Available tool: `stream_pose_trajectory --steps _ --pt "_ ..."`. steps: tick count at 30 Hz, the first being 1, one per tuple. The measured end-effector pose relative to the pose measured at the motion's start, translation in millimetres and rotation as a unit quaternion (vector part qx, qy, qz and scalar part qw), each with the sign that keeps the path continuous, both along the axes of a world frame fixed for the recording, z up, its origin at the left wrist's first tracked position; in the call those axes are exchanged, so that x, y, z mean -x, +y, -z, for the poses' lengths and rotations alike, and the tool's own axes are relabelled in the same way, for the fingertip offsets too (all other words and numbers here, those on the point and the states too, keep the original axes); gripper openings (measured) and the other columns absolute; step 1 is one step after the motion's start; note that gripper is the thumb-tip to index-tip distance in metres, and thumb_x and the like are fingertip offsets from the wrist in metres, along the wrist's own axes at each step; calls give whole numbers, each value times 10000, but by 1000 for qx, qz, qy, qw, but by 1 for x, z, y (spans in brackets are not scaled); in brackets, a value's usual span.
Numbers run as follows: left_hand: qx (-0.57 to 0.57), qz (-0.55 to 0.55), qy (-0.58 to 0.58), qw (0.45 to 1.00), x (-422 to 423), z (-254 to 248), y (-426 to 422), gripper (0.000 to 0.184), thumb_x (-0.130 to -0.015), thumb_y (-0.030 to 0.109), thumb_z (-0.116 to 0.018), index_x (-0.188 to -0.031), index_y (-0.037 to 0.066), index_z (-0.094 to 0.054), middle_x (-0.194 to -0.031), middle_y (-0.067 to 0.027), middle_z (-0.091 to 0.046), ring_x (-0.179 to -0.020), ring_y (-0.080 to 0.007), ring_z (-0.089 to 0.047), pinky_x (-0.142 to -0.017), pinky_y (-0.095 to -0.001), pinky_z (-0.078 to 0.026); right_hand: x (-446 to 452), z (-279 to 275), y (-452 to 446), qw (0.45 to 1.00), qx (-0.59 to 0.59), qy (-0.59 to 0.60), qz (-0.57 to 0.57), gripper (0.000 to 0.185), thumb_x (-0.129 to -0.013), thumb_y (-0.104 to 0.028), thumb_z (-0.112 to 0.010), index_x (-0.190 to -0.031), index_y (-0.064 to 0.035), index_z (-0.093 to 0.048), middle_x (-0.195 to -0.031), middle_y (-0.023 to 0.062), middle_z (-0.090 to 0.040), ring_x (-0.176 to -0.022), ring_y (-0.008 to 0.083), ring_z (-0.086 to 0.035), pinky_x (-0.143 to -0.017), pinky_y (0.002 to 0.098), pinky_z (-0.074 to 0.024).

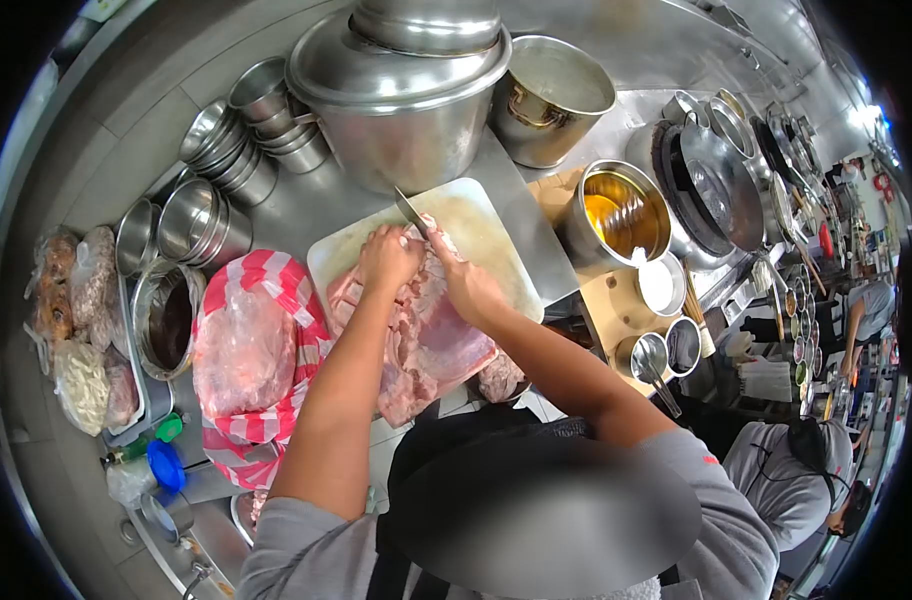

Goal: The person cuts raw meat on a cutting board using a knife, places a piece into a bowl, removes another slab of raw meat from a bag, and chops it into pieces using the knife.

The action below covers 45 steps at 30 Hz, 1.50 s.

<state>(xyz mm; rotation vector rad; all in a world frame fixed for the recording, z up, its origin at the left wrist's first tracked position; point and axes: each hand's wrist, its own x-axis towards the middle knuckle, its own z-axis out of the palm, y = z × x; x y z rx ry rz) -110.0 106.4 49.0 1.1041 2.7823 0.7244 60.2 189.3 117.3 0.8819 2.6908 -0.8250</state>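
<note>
A large slab of raw meat [426,335] lies across the white cutting board [491,225], its lower end hanging past the board's near edge. My left hand [389,258] presses on the upper part of the meat with its fingers bent. Just to its right, my right hand [466,283] is wrapped round the handle of a knife [409,208]. The blade points up and left, at the far end of the meat. Left of the board, a bag of raw meat [246,350] sits in a red and white striped bag [261,265].
Behind the board stands a big lidded pot [396,130], with stacked metal containers [241,165] to its left. A pot of yellow liquid [621,215] and a wok [721,185] are at the right. Co-workers [791,470] stand at the far right.
</note>
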Motion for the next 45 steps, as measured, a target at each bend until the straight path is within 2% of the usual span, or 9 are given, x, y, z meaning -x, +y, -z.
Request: stream_pose_trajectory --steps 6,15,18,22,24,29,35,37,45 --pt "-24 -13 4 1000 -4 4 -3 456 -898 371 -659 -1226 83 -789 -1294 -143 -731 -1221 -357 -669 -1050 -505 -538 -40 7 -14 998 -52 21 -23 942 -984 -19 -483 -1776 -348 -94 -1108 321 -762 -1023 482 -775 -855 581 -621" --pt "-52 21 -11 998 3 2 -6 421 -889 342 -663 -1207 97 -792 -1273 -127 -738 -1202 -363 -678 -1047 -510 -540 1 2 -11 1000 -5 -20 -11 920 -1007 -19 -420 -1772 -379 -57 -1434 340 -645 -1166 499 -730 -990 574 -587" --pt "-56 -4 -8 998 -4 -3 -4 416 -895 340 -662 -1213 104 -788 -1271 -136 -743 -1202 -371 -681 -1046 -498 -546 -17 8 -10 1000 21 -20 -7 925 -1004 -19 -421 -1772 -381 -53 -1422 335 -656 -1149 503 -736 -975 572 -596" --pt "-53 -5 -8 999 1 -1 3 425 -893 352 -668 -1217 100 -778 -1227 -146 -762 -1165 -396 -697 -1021 -511 -559 -31 38 -12 996 -69 54 5 941 -986 -8 -442 -1769 -398 -94 -1363 339 -687 -1128 480 -748 -944 570 -604" --pt "33 -22 -77 996 4 -7 2 466 -864 388 -744 -1247 122 -762 -1235 -146 -784 -1155 -392 -723 -1005 -502 -567 -11 32 -10 998 -59 37 8 948 -978 -1 -455 -1767 -400 -113 -1334 343 -698 -1124 474 -750 -937 566 -605" --pt "5 17 -172 985 20 -15 1 560 -766 453 -805 -1232 152 -732 -1186 -148 -807 -1145 -384 -746 -990 -486 -573 -1 22 -11 996 -60 70 16 941 -967 -5 -488 -1765 -378 -157 -1150 304 -768 -1088 475 -759 -946 556 -604" --pt "84 -36 -185 978 12 -24 13 653 -733 479 -823 -1275 120 -769 -1241 -165 -801 -1184 -349 -753 -1011 -467 -579 -7 24 -6 997 -26 75 16 918 -982 -11 -476 -1766 -371 -161 -1128 296 -775 -1058 477 -766 -956 560 -601" --pt "101 -38 -223 969 9 -33 13 715 -769 464 -833 -1394 128 -745 -1325 -164 -778 -1238 -348 -732 -1054 -450 -560 -18 17 -4 998 -17 62 12 919 -985 -12 -476 -1767 -371 -154 -1121 299 -776 -1054 472 -771 -955 556 -604" --pt "17 18 -181 983 -5 -27 -1 539 -743 374 -830 -1225 135 -801 -1106 -184 -815 -1038 -371 -779 -925 -465 -608 -14 21 -8 1000 -20 11 6 944 -981 -9 -487 -1774 -357 -111 -1148 301 -772 -1078 457 -771 -950 555 -607"
